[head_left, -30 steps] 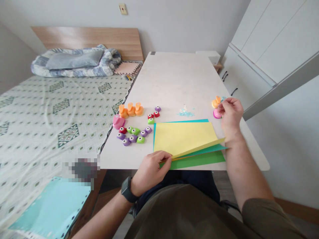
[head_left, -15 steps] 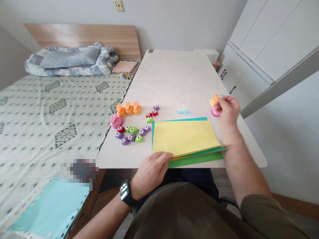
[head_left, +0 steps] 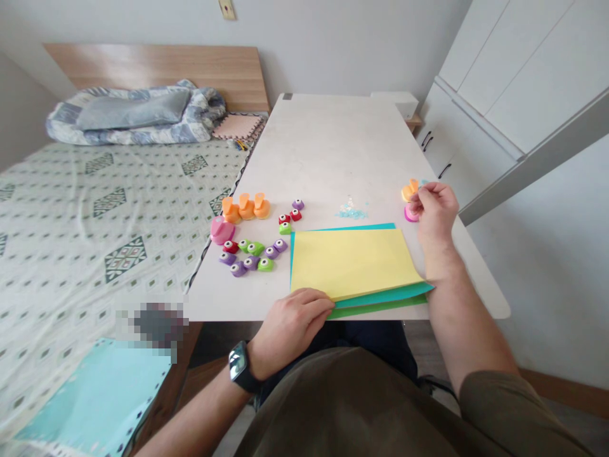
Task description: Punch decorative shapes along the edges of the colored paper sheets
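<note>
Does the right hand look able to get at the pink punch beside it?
Probably yes: the right hand is beside the pink punch, with nothing visible between them; contact is unclear.

top sheet: plain yellow | middle sheet: blue | lowest sheet: green | bedspread: pale with green diamonds

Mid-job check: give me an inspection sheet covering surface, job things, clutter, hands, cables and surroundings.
Surface: white table.
Job's things: yellow paper over blue sheet and green sheet.
Clutter: scraps beyond the paper; orange punches, pink punch and small punches left.
Hands: left hand on the papers' near edge; right hand pinched near far-right orange punch and far-right pink punch, anything held unclear.
Cables: none identifiable.
Surroundings: bed left, cabinets right.
</note>
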Demonstrator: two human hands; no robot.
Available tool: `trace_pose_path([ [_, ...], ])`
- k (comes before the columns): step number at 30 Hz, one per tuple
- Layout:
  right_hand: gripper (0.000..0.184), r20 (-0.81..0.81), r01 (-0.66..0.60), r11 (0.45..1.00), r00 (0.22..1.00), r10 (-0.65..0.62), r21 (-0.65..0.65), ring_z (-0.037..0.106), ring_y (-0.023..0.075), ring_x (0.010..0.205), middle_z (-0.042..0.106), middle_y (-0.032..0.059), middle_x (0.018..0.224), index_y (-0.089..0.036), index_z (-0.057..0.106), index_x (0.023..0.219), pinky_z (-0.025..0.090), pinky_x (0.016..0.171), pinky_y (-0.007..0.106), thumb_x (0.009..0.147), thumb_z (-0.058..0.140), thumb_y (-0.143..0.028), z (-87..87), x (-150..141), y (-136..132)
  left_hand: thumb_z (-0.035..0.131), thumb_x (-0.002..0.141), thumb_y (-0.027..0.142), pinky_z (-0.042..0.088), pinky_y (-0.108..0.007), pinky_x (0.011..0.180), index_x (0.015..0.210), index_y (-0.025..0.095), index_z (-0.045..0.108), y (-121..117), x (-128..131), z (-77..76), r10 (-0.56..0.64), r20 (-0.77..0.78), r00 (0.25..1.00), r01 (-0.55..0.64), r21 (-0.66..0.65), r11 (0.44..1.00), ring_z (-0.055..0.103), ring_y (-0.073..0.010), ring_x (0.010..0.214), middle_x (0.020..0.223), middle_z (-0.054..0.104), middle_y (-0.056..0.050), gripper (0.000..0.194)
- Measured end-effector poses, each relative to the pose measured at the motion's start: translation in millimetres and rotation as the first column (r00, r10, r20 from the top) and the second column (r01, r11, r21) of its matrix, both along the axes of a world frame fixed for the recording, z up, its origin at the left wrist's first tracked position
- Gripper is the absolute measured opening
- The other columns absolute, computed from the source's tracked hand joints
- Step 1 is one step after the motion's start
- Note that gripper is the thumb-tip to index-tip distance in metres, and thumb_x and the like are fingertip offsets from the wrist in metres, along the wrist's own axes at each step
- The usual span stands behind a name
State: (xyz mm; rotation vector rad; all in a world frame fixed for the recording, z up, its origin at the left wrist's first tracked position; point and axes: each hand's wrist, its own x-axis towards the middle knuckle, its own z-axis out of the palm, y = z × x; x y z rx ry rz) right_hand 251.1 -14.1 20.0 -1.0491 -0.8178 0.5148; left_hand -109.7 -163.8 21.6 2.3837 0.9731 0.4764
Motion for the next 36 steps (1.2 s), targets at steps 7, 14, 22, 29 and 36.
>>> trace_pose_path([
  [7, 0.015, -0.003, 0.012, 1.0, 1.0, -0.012, -0.011, 0.054, 0.0099, 0.043, 0.068, -0.0017, 0.064, -0.023, 0.065, 0.084, 0.041, 0.036, 0.019, 0.078, 0.077, -0.026, 2.2, -1.2, -2.4, 0.053, 0.104, 0.026, 0.056, -0.03, 0.09, 0.107, 0.022, 0.074, 1.7, 2.8, -2.2, 0.091, 0.061, 0.994, -0.088, -0.046, 0.995, 0.072, -0.0171, 0.096, 0.107, 0.078, -0.004, 0.021],
  [14, 0.012, -0.001, 0.012, 1.0, 1.0, -0.012, -0.002, 0.054, 0.0097, 0.044, 0.068, -0.0019, 0.064, -0.022, 0.064, 0.084, 0.042, 0.037, 0.019, 0.077, 0.074, -0.022, 4.2, -0.9, -2.9, 0.061, 0.1, 0.028, 0.053, -0.026, 0.081, 0.1, 0.025, 0.078, 5.5, 4.2, -1.8, 0.182, 0.06, 0.981, -0.172, -0.151, 0.974, 0.073, -0.0155, 0.088, 0.098, 0.08, 0.0, 0.018],
  [22, 0.013, 0.002, 0.016, 1.0, 1.0, -0.016, -0.01, 0.056, 0.0102, 0.045, 0.067, -0.0017, 0.064, -0.022, 0.063, 0.083, 0.044, 0.038, 0.019, 0.078, 0.076, -0.023, 7.0, -2.2, -4.5, 0.069, 0.095, 0.038, 0.048, -0.025, 0.07, 0.088, 0.024, 0.078, 6.5, 7.3, 2.2, 0.301, 0.034, 0.953, -0.285, -0.236, 0.929, 0.069, -0.0138, 0.075, 0.083, 0.077, 0.002, 0.018],
  [29, 0.013, 0.003, 0.013, 1.0, 1.0, -0.013, -0.012, 0.056, 0.0102, 0.046, 0.068, -0.0015, 0.066, -0.023, 0.064, 0.086, 0.043, 0.038, 0.018, 0.08, 0.075, -0.025, 3.0, -0.9, -3.6, 0.057, 0.101, 0.036, 0.044, -0.025, 0.068, 0.088, 0.022, 0.073, 4.7, 8.8, 9.1, 0.275, 0.057, 0.96, -0.252, -0.254, 0.934, 0.064, -0.0128, 0.073, 0.082, 0.073, 0.0, 0.025],
  [36, 0.011, 0.005, 0.007, 1.0, 1.0, -0.007, -0.003, 0.055, 0.0104, 0.047, 0.068, -0.0013, 0.065, -0.022, 0.064, 0.087, 0.043, 0.039, 0.019, 0.08, 0.073, -0.022, 2.0, -0.4, -3.5, 0.061, 0.097, 0.033, 0.045, -0.025, 0.068, 0.089, 0.022, 0.074, 4.8, 8.5, 10.5, 0.305, 0.026, 0.952, -0.288, -0.269, 0.919, 0.065, -0.0128, 0.074, 0.084, 0.075, 0.0, 0.018],
])
